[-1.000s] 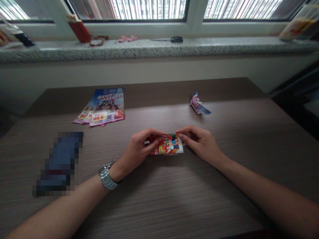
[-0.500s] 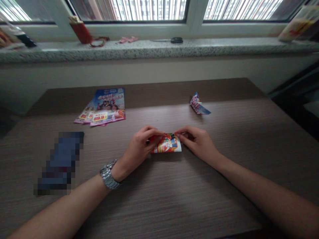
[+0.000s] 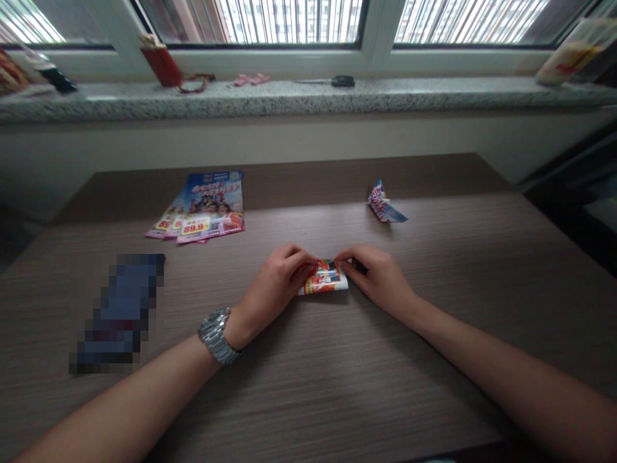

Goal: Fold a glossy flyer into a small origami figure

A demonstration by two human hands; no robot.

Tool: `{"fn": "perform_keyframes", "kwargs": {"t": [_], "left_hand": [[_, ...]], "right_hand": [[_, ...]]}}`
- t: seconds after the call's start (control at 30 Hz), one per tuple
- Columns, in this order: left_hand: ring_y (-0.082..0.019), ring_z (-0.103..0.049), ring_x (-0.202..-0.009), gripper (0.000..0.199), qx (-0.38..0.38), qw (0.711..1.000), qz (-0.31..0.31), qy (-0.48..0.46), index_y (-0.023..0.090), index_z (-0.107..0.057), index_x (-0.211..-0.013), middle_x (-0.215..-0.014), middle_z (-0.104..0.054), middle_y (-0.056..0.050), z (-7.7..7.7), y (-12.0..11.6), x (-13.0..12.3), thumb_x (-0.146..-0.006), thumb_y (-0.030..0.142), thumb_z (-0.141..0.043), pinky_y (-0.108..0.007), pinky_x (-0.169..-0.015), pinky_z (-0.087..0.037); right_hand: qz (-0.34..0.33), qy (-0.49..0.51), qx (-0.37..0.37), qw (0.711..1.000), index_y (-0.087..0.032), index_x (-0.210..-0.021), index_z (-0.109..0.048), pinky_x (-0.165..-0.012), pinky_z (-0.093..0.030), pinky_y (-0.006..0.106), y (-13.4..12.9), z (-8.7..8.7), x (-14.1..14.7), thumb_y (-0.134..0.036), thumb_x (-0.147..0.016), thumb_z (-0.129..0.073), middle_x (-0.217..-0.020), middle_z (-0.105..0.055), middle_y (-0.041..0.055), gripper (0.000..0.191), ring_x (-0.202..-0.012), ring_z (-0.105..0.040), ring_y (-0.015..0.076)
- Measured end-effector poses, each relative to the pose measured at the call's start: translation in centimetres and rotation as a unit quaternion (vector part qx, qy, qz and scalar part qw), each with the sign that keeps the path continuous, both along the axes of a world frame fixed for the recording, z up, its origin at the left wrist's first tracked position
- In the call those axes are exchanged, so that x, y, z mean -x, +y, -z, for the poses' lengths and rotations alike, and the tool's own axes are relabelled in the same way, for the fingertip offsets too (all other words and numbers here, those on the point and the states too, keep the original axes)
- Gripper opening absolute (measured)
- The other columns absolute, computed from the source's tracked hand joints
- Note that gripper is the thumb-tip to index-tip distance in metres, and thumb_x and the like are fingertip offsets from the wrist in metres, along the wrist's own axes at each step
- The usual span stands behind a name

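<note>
A small folded paper, red, white and orange with printed pictures, is held just above or on the brown table. My left hand pinches its left part and upper edge, covering that end. The fingertips of my right hand pinch its upper right corner. Beyond my right hand stands a folded blue and pink paper shape with a pointed top. A few printed flyers lie fanned out at the back left of the table.
A blurred-out dark flat object lies on the left of the table. On the granite windowsill are a red holder, pink pieces, scissors with dark handles and a pale packet.
My left hand has shifted slightly right along the paper and covers more of it. My right hand has moved a little left, still pinching the corner. The view has shifted slightly.
</note>
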State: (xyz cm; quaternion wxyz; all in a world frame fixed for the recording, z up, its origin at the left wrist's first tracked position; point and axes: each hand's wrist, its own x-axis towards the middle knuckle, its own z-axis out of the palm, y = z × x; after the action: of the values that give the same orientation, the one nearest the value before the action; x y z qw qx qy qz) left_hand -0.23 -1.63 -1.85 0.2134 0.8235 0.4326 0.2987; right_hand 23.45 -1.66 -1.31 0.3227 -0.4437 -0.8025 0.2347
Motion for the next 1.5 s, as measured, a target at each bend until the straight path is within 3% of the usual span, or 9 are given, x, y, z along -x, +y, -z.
{"fn": "perform_keyframes", "kwargs": {"t": [0.23, 0.43, 0.63, 1.5], "left_hand": [[-0.020, -0.057, -0.095, 0.013, -0.037, 0.999, -0.009, 0.029, 0.019, -0.073, -0.104, -0.101, -0.062, -0.006, 0.17, 0.13, -0.15, -0.098, 0.021, -0.061, -0.035, -0.086, -0.050], [-0.019, -0.058, -0.095, 0.020, -0.038, 0.999, -0.004, 0.033, 0.022, -0.072, -0.115, -0.102, -0.062, -0.006, 0.24, 0.18, 0.01, -0.099, 0.021, -0.059, -0.033, -0.085, -0.050], [-0.019, -0.057, -0.093, 0.021, -0.070, 0.997, 0.005, 0.043, 0.025, -0.075, -0.111, -0.099, -0.062, -0.006, 0.57, 0.24, 0.11, -0.100, 0.026, -0.058, -0.032, -0.081, -0.050], [-0.020, -0.057, -0.094, 0.022, -0.074, 0.992, 0.026, 0.094, 0.024, -0.073, -0.115, -0.105, -0.062, -0.007, -0.32, 0.02, 0.06, -0.102, 0.028, -0.055, -0.034, -0.083, -0.050]], "right_hand": [[0.010, 0.018, -0.006, 1.000, -0.021, -0.094, -0.071, -0.080, -0.049, 0.032, 0.22, 0.56, -0.06, -0.013, -0.094, -0.063, -0.093, -0.063, 0.0053, 0.011, -0.090, -0.061, 0.0199], [0.018, -0.005, -0.003, 1.000, -0.019, -0.095, -0.072, -0.079, -0.048, 0.033, 0.26, 0.56, 0.03, -0.013, -0.093, -0.065, -0.093, -0.061, 0.0058, 0.010, -0.091, -0.060, 0.0209], [0.019, -0.007, -0.003, 1.000, -0.019, -0.096, -0.073, -0.077, -0.047, 0.032, 0.30, 0.59, 0.03, -0.016, -0.093, -0.067, -0.092, -0.062, 0.0057, 0.007, -0.089, -0.061, 0.0205], [0.050, -0.033, 0.015, 0.998, -0.020, -0.089, -0.069, -0.078, -0.046, 0.033, 0.76, 0.38, -0.13, -0.022, -0.091, -0.070, -0.091, -0.062, 0.0046, 0.003, -0.089, -0.060, 0.0208]]}}
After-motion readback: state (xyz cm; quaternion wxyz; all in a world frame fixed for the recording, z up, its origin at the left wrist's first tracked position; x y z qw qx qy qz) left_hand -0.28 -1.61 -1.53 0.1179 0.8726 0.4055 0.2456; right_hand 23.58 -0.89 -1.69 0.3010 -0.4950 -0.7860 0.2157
